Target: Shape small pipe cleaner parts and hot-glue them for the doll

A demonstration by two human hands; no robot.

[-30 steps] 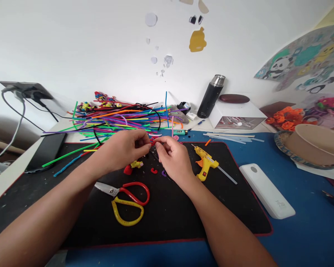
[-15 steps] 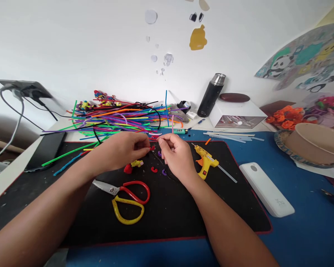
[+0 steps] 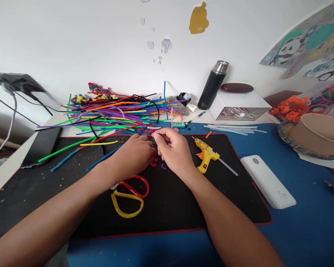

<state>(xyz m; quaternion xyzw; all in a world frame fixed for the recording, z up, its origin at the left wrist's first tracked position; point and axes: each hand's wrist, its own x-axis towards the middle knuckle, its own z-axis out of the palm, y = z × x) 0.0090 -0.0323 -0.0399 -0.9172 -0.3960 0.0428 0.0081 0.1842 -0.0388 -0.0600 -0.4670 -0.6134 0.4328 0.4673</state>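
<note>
One blue stem point(image 3: 104, 158) slants away rightward near left hand point(image 3: 137, 154) and right hand point(image 3: 174, 150), both grips unclear.

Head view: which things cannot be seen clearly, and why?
Head view:
Scissors: blades mostly hidden by the left arm.
Left hand: its back hides fingertips and anything held.
Red pieces by that hand: too small to tell whether joined.
Right hand: anything between its fingertips is too small.
Power strip: cut by the left edge.
</note>
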